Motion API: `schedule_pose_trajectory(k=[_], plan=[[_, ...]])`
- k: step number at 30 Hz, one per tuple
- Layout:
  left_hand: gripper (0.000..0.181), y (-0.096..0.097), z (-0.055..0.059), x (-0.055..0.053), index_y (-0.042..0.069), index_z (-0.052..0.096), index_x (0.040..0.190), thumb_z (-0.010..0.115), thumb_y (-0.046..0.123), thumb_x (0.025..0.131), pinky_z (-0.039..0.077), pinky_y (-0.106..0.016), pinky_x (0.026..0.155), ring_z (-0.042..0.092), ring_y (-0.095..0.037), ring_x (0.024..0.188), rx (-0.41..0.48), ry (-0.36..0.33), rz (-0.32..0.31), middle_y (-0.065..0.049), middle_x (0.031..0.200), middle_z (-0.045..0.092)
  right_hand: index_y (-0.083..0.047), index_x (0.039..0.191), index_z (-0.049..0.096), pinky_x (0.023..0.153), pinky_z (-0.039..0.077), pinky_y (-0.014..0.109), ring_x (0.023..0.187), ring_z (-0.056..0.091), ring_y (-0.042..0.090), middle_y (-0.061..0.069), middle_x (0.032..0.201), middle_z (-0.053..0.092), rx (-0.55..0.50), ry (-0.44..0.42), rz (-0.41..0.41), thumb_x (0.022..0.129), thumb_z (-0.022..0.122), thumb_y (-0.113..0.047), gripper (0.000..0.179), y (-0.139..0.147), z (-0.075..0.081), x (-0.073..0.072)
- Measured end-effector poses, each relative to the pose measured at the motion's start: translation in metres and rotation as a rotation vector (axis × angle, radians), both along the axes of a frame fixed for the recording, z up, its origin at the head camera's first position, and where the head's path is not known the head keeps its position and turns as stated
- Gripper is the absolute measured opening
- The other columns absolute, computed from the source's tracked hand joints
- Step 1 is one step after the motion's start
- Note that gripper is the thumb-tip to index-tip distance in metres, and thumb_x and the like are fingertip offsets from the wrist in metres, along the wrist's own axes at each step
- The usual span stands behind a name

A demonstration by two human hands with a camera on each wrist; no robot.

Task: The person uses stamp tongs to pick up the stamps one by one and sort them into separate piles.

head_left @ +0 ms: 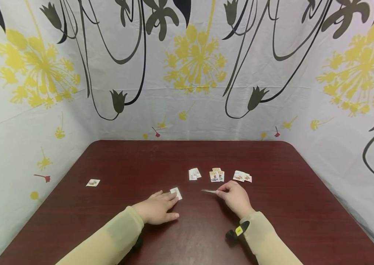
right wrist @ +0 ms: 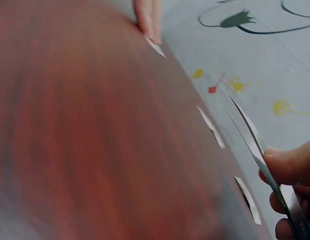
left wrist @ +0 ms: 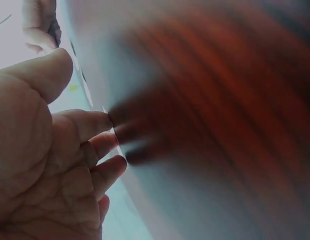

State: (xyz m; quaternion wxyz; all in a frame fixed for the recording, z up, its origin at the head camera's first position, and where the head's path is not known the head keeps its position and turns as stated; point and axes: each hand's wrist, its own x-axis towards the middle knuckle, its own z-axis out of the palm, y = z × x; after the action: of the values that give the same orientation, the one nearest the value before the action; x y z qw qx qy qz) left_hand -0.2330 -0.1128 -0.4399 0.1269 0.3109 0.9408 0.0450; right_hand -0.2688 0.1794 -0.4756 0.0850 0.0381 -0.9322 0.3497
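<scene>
A small white card [head_left: 177, 195] lies on the dark red table, and the fingertips of my left hand [head_left: 158, 208] rest on its near edge. The fingers are nearly straight and the thumb is spread to the side. In my right hand [head_left: 236, 197] I pinch metal tweezers [right wrist: 252, 140] between thumb and fingers. Their two tips stand apart with nothing between them, pointing left toward the card in the head view. Beyond the hands lie three small groups of cards: a left group [head_left: 193, 174], a middle group [head_left: 217, 175] and a right group [head_left: 242, 176].
A single printed card [head_left: 92, 183] lies far to the left on the table [head_left: 134, 158]. Patterned cloth [head_left: 200, 110] hangs around the table's back and sides. A black wrist device [head_left: 233, 235] is strapped at my right sleeve.
</scene>
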Motion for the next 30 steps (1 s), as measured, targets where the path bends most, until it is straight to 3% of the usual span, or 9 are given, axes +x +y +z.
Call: schedule_pose_trajectory(k=[21,30], plan=[[0.065,0.025,0.005,0.007,0.008,0.043,0.146,0.049,0.050,0.097,0.018,-0.045,0.116,0.029,-0.022,0.142,-0.020,0.007,-0.058,-0.007,0.154,0.034,-0.023,0.069,0.071,0.072,0.045,0.033,0.075,0.054,0.009,-0.010,0.078,0.055,0.060,-0.054,0.078,0.079,0.077,-0.023,0.012,-0.018,-0.005,0.008],[0.066,0.030,0.006,0.009,0.008,0.042,0.146,0.047,0.052,0.097,0.017,-0.044,0.116,0.028,-0.021,0.142,-0.030,0.004,-0.056,-0.007,0.154,0.033,-0.022,0.068,0.070,0.073,0.045,0.034,0.074,0.054,0.012,-0.008,0.078,0.057,0.046,-0.089,0.029,0.079,0.076,-0.024,0.013,-0.026,0.001,0.015]])
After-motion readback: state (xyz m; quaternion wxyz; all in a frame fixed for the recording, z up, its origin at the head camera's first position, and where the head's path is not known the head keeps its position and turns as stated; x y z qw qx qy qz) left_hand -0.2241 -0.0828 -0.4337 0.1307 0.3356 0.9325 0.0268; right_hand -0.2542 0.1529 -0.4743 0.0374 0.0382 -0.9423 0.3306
